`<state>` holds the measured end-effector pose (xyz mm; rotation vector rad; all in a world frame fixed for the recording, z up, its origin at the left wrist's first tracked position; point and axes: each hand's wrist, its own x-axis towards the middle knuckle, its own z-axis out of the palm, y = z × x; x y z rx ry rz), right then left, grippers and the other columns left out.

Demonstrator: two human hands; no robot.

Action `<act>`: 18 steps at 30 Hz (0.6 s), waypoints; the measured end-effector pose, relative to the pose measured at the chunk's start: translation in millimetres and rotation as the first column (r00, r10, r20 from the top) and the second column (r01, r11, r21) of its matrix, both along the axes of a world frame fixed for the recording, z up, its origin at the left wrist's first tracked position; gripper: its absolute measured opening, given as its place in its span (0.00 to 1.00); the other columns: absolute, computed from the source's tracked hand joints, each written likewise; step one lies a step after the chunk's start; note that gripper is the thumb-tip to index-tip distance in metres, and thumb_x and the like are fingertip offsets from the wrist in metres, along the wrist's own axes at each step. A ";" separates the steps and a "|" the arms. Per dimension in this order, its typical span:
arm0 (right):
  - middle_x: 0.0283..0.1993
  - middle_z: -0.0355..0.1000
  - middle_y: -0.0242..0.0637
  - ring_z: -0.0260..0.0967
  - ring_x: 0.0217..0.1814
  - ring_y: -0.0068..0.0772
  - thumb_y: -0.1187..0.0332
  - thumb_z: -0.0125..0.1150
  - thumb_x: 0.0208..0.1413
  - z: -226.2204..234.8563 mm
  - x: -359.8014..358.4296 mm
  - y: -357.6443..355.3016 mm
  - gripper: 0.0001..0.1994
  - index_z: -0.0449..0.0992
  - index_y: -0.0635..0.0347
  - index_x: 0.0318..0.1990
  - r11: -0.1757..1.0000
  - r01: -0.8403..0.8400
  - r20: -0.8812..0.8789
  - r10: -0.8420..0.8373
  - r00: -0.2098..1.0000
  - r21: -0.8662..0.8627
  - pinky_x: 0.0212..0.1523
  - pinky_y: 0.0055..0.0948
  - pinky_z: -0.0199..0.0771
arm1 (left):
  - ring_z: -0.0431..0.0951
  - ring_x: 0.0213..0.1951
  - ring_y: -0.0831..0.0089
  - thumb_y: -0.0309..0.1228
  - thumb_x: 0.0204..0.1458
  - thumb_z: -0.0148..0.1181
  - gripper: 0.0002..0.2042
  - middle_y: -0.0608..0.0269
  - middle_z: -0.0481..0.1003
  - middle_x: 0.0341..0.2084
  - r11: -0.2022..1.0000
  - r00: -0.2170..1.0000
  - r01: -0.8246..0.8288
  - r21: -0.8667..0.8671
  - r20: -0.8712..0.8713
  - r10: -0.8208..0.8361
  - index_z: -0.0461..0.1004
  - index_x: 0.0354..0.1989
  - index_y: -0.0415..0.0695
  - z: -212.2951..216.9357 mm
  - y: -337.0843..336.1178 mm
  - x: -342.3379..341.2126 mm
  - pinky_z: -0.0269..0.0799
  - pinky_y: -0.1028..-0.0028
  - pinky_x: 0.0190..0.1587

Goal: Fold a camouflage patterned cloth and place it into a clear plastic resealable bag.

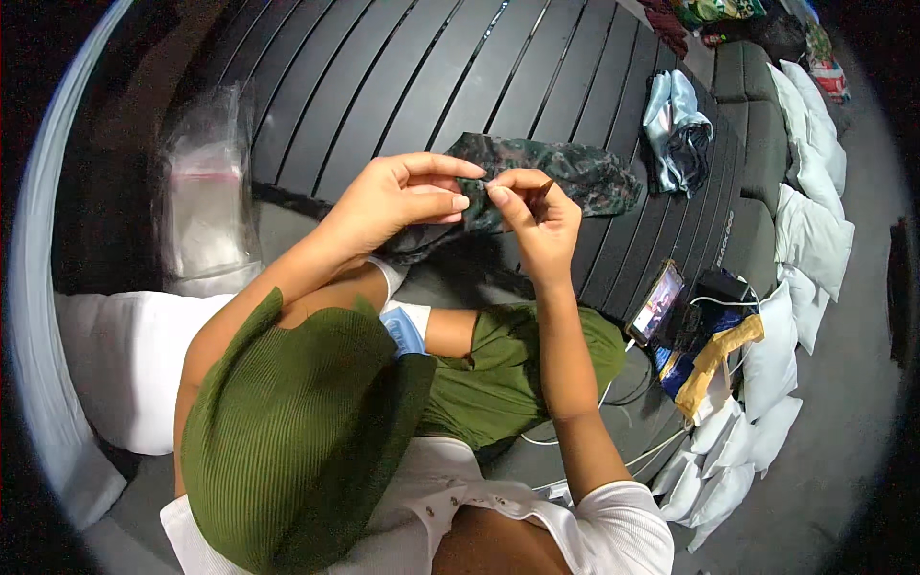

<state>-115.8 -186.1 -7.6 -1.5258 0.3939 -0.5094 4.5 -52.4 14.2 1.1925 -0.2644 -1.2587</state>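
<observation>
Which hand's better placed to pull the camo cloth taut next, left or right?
Probably left. The left hand already pinches the dark camouflage cloth edge with thumb and fingers laid over it; the right hand meets it fingertip to fingertip in a fine pinch, seemingly busy with something small.

The crumpled fabric piece with a dark green and grey camouflage pattern (565,172) lies on the black slatted surface (402,77). The ribbed cloth (297,431) over the lap is olive green. The folded satin cloth (677,129) is pale blue with dark parts. The small stuffed pillows (815,230) are white. The clear plastic bag (206,192) shows a pink stripe.
</observation>
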 end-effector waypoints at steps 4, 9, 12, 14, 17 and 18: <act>0.20 0.64 0.25 0.55 0.17 0.11 0.73 0.59 0.47 4.2 1.1 -1.8 0.05 0.72 0.64 0.30 0.980 0.002 -0.131 0.025 0.991 0.201 0.18 0.13 0.51 | 0.70 0.29 0.83 0.26 0.46 0.58 0.12 0.67 0.71 0.29 0.994 0.974 0.095 -0.046 0.211 -0.083 0.74 0.41 0.42 -4.9 1.7 1.7 0.66 0.84 0.30; 0.17 0.61 0.25 0.52 0.15 0.13 0.71 0.59 0.47 5.2 1.8 -6.1 0.06 0.71 0.65 0.28 0.916 0.000 -0.108 0.047 0.993 0.401 0.16 0.14 0.48 | 0.70 0.34 0.77 0.32 0.41 0.63 0.12 0.65 0.71 0.31 0.995 0.537 0.054 0.084 0.838 -0.100 0.75 0.36 0.46 -0.1 -1.2 4.7 0.66 0.78 0.34; 0.18 0.62 0.25 0.52 0.15 0.12 0.70 0.59 0.46 4.6 0.9 -5.5 0.06 0.72 0.64 0.28 0.927 -0.054 -0.094 0.096 0.991 0.372 0.16 0.15 0.48 | 0.69 0.36 0.79 0.26 0.40 0.64 0.10 0.65 0.69 0.32 0.987 0.713 0.111 -0.118 0.701 0.004 0.70 0.31 0.39 -4.7 -6.9 2.3 0.66 0.79 0.40; 0.20 0.63 0.24 0.54 0.18 0.13 0.71 0.60 0.46 6.7 0.7 -3.1 0.05 0.73 0.63 0.28 0.937 -0.070 -0.065 0.098 0.993 0.344 0.20 0.14 0.52 | 0.69 0.36 0.80 0.26 0.41 0.63 0.10 0.66 0.69 0.32 0.984 0.804 0.126 -0.126 0.594 -0.027 0.70 0.31 0.39 -8.5 -8.7 -1.0 0.66 0.79 0.39; 0.24 0.64 0.25 0.57 0.24 0.15 0.72 0.60 0.46 9.3 0.1 -5.0 0.04 0.74 0.62 0.28 0.965 -0.110 -0.031 0.120 0.992 0.236 0.27 0.15 0.55 | 0.69 0.33 0.83 0.25 0.43 0.62 0.09 0.70 0.70 0.29 0.976 0.890 0.174 -0.134 0.446 -0.097 0.71 0.32 0.40 -9.8 -9.8 -1.9 0.66 0.81 0.37; 0.25 0.64 0.26 0.57 0.26 0.16 0.73 0.60 0.46 9.8 -0.1 -6.1 0.03 0.74 0.62 0.28 0.978 -0.133 -0.026 0.139 0.990 0.158 0.29 0.15 0.56 | 0.69 0.32 0.84 0.26 0.43 0.62 0.08 0.71 0.70 0.27 0.975 0.909 0.197 -0.104 0.391 -0.142 0.71 0.32 0.40 -11.6 -9.7 -1.8 0.65 0.82 0.36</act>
